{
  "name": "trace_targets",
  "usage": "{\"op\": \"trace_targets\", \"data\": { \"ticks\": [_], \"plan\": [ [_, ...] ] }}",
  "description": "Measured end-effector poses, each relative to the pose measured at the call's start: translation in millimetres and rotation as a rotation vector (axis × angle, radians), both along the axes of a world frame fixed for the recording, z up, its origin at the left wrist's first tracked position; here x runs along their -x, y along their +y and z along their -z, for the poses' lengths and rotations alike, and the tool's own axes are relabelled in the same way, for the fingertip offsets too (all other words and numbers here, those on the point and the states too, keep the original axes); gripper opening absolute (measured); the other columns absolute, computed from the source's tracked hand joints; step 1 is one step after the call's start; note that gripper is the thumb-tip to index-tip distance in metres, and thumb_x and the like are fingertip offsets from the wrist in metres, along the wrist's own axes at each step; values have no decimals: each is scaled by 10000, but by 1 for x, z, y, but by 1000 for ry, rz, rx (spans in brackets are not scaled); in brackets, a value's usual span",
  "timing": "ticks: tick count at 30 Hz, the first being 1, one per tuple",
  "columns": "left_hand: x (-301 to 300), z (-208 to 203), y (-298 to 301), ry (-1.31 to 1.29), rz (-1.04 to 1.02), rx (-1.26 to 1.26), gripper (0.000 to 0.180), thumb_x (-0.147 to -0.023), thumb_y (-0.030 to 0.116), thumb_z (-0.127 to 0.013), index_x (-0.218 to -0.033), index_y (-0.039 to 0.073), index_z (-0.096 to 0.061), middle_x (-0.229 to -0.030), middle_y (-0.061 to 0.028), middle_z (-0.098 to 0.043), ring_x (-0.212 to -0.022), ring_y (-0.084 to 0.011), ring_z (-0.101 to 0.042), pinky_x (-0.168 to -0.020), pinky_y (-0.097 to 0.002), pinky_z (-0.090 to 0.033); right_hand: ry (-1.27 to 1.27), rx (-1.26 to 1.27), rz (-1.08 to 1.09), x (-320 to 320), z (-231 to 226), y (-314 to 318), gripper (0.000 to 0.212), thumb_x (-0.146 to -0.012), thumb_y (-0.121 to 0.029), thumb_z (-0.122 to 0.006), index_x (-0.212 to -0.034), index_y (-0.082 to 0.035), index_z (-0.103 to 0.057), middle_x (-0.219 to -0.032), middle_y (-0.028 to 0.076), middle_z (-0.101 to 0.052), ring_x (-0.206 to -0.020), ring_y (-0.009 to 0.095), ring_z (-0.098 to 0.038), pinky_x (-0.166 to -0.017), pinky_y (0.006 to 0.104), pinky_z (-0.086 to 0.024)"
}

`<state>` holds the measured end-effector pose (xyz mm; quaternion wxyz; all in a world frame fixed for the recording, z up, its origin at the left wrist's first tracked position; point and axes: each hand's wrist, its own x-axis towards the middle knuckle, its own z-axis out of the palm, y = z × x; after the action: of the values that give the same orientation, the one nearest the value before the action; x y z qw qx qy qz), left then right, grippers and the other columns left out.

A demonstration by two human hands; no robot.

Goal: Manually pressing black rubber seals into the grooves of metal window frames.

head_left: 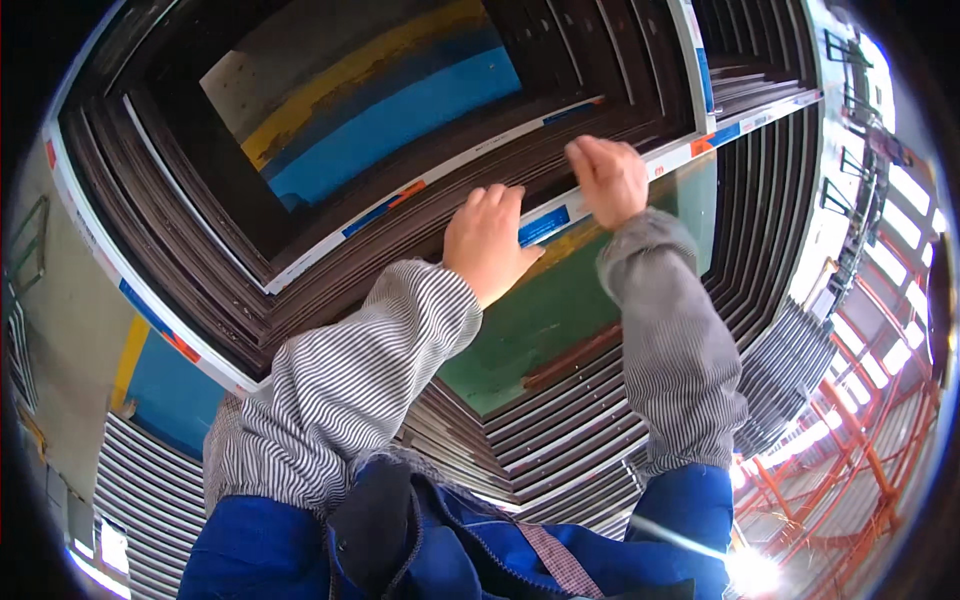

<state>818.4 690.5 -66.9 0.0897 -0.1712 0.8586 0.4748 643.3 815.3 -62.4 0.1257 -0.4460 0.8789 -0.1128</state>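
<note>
My left hand grips the near bar of a dark brown window frame, fingers bent over the bar and thumb stretched along its near side. A white protective film strip with blue and red print runs along this bar. Beside the thumb lies a blue patch of the film. Just right of it, my right hand is closed above the bar with its fingers curled in. Whatever those fingers may hold is hidden. Striped grey oversleeves cover both forearms.
Several more dark frames are nested within and behind this one. Further stacked frames lie below and to the right, around a green floor area. At the far right stand orange-red metal racks. Blue and yellow floor shows through the frame opening.
</note>
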Motion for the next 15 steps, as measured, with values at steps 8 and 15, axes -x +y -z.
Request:
{"op": "trace_targets", "data": {
  "ticks": [8,15],
  "plan": [
    [2,10,3,127,77,74,465,-641,155,-811,-1037,6,-619,-1039,-97,-620,-1016,-269,-571,-910,-388,-480,-93,11,-129,-52,-4,-31,184,-935,-213,-570,-804,-86,-596,-711,80,-631,-730,264,-639,-711,392,-491],
    [2,2,-4,-2,93,22,485,-691,229,-820,-1082,20,-622,-1045,-86,-629,-1050,-253,-578,-932,-373,-477,-123,1,-149,-50,-5,-24,160,-931,-180,-546,-860,-61,-626,-737,105,-643,-702,310,-623,-694,408,-486]
  ]
}}
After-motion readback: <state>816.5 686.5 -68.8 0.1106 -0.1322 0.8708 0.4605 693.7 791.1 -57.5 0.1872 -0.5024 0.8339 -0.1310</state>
